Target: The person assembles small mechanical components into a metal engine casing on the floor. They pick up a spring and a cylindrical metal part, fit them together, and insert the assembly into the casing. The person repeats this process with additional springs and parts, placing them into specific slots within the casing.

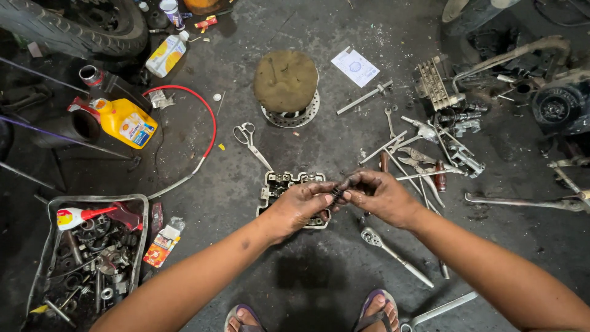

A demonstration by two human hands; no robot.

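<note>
Small dark metal part [337,192], probably stiff, light and oily-slick, is pinched at both ends between fingers of left hand [301,206] and right hand [381,197], above cylinder head [276,184] at its 3 o'clock.

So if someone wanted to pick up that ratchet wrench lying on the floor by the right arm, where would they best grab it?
Probably by the long straight handle of the ratchet wrench, around its middle, coming from above. It lies flat on the floor, slanting from its round head near the right hand down toward the feet. The handle is slim with bare floor either side, so fingers can close across it.
</note>
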